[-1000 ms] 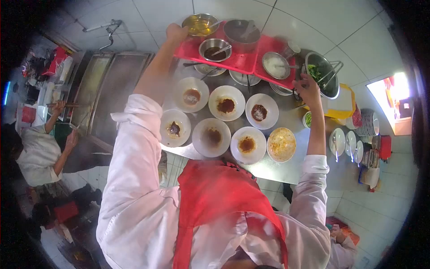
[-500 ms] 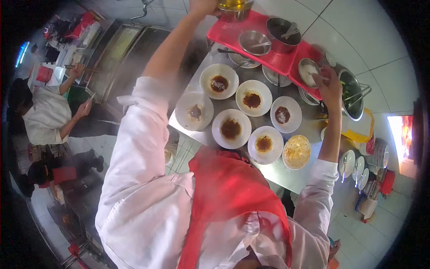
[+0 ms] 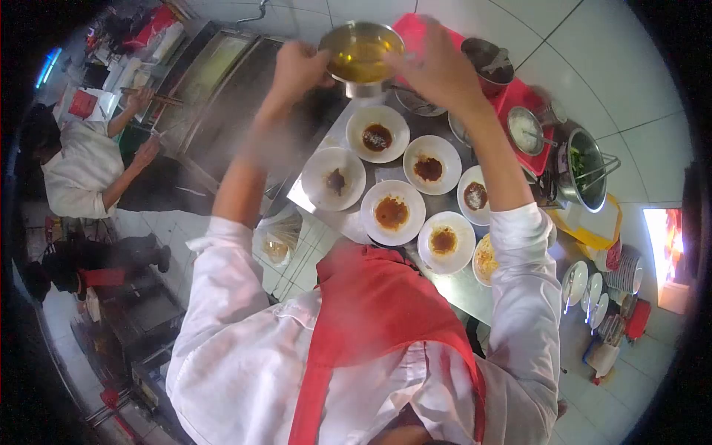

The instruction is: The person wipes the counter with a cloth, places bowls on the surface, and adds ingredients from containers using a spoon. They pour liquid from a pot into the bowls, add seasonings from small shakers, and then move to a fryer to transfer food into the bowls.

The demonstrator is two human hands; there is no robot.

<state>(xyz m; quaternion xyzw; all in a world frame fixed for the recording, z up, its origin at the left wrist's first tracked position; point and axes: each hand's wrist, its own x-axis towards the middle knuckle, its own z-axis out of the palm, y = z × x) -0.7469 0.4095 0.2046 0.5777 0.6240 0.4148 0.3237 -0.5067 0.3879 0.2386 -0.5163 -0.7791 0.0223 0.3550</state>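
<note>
A metal pot of yellow oil (image 3: 362, 53) is up at the top centre, above the steel table. My left hand (image 3: 300, 70) grips its left side. My right hand (image 3: 437, 70) is at the pot's right side, blurred, with the fingertips over the rim; what they grip is unclear. Below stand several white bowls (image 3: 393, 213) with dark brown sauce, some with white grains on top. One bowl with orange-yellow contents (image 3: 486, 261) is partly behind my right sleeve. A bowl of white grains with a spoon (image 3: 525, 131) sits on the red tray (image 3: 517, 96).
A dark pot (image 3: 487, 65) stands on the tray, with a steel pot of greens (image 3: 586, 167) to its right. Plates (image 3: 624, 274) are stacked at the right. On the left, a co-worker in white (image 3: 83, 174) stands by the cooking counter; another person (image 3: 96, 267) is lower down.
The oil pot has moved left and down from the red tray. My right hand has left the bowl of white grains and come to the pot. My left hand has moved with the pot.
</note>
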